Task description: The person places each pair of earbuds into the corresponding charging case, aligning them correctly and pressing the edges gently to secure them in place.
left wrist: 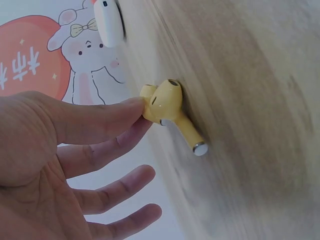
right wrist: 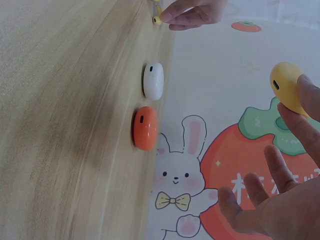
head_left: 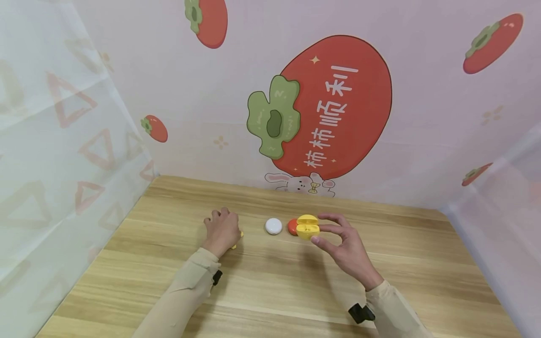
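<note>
My left hand (head_left: 222,230) is low over the left part of the table, thumb and forefinger pinching a yellow earbud (left wrist: 148,93). A second yellow earbud (left wrist: 169,102) overlaps it in the left wrist view, its stem angled down to a silver tip; whether the two touch I cannot tell. My right hand (head_left: 348,246) holds a yellow earbud case (head_left: 308,230) between thumb and fingers, raised off the table. Its lid is up, and the slots inside look bare. On the table between the hands lie a closed white case (head_left: 274,226) and a closed red case (head_left: 292,227), partly covered by the yellow one.
The wood-grain table (head_left: 270,291) runs back to a printed wall cloth (head_left: 236,108) with persimmon and rabbit drawings. Cloth walls (head_left: 55,155) also rise at both sides. A dark wrist-camera mount (head_left: 361,313) sits on the right sleeve.
</note>
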`<state>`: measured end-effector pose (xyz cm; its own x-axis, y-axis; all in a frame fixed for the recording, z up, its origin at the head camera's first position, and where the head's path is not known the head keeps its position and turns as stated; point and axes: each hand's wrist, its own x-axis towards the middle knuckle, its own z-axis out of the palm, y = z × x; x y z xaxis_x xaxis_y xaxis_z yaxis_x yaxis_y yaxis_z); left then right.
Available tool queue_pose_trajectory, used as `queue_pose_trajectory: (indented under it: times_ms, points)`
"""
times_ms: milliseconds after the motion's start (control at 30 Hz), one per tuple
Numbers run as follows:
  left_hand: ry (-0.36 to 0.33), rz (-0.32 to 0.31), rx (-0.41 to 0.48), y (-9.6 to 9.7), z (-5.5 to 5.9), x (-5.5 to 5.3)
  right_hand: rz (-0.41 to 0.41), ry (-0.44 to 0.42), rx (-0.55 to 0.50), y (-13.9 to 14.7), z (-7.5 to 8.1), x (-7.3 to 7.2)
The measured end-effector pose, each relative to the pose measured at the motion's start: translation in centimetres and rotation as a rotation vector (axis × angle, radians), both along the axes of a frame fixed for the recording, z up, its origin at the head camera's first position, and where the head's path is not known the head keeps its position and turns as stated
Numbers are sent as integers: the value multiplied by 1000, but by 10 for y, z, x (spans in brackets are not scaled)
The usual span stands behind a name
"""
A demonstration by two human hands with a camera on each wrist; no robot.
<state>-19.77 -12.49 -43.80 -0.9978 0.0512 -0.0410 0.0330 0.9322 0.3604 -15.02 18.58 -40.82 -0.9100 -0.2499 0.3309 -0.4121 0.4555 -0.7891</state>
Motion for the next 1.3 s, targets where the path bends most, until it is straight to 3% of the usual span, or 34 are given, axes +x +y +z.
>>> queue_pose_trajectory:
  times_ms: [367,700,900,1133,1300]
  points:
    - [31,-27,-70,5,-2,-1,7,6,-8,0,2,1]
    - [84,-32,-51,8,-1,0,2,2,2,0,1,1]
    - [137,-56,140,12,11,1,-3,1,5,-2,4,3]
    - [216,-171,465,21,29,4,2,4,-2,-2,3,2]
    - [249,-221,581,27,45,9,5,12,-4,-2,3,1]
